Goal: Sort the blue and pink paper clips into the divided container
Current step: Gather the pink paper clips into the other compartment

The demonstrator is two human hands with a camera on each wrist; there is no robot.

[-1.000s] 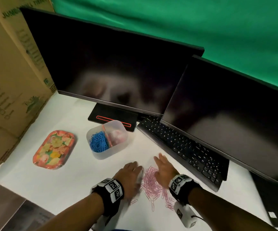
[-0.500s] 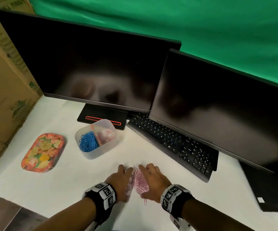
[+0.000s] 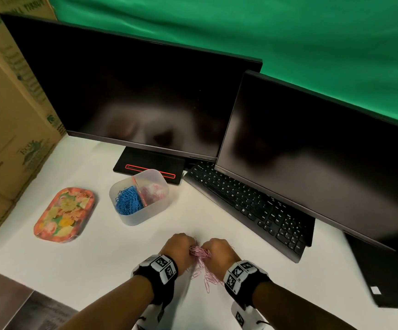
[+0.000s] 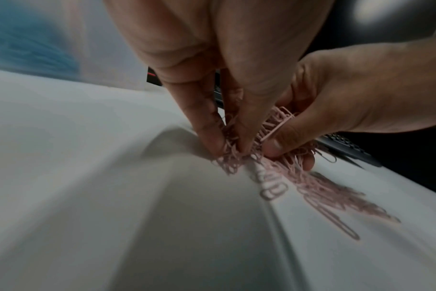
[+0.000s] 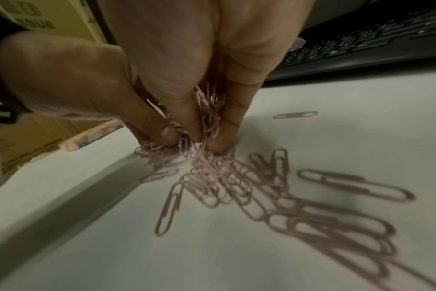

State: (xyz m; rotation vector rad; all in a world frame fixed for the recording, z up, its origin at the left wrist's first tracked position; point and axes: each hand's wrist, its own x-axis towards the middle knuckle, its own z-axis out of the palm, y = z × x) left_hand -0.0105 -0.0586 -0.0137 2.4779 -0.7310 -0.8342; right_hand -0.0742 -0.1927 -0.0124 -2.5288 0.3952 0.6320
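Left hand (image 3: 177,246) and right hand (image 3: 217,250) — each grip pinching the pink paper clips (image 3: 200,253) bunched between them on the white worktop (image 3: 98,258) — loose clips trail beneath

The head view is evenly and fairly brightly lit from above; the white table (image 3: 98,253) reads clean and casts only soft, short shadows. The two dark monitor screens (image 3: 133,98) carry hazy pale reflections rather than sharp glare. Wide-angle distortion bends the monitor edges and the cardboard boxes (image 3: 5,115) outward near the frame borders, and the far right edge smears slightly.

Both wrist views are dimmer and greyer, with heavy fisheye stretching. In the left wrist view, the foreground table (image 4: 112,216) is blurred, and a broad soft shadow falls below the left hand (image 4: 212,49). In the right wrist view, the nearest pink paper clips (image 5: 336,226) look enlarged and soft, with darkening toward the corners.
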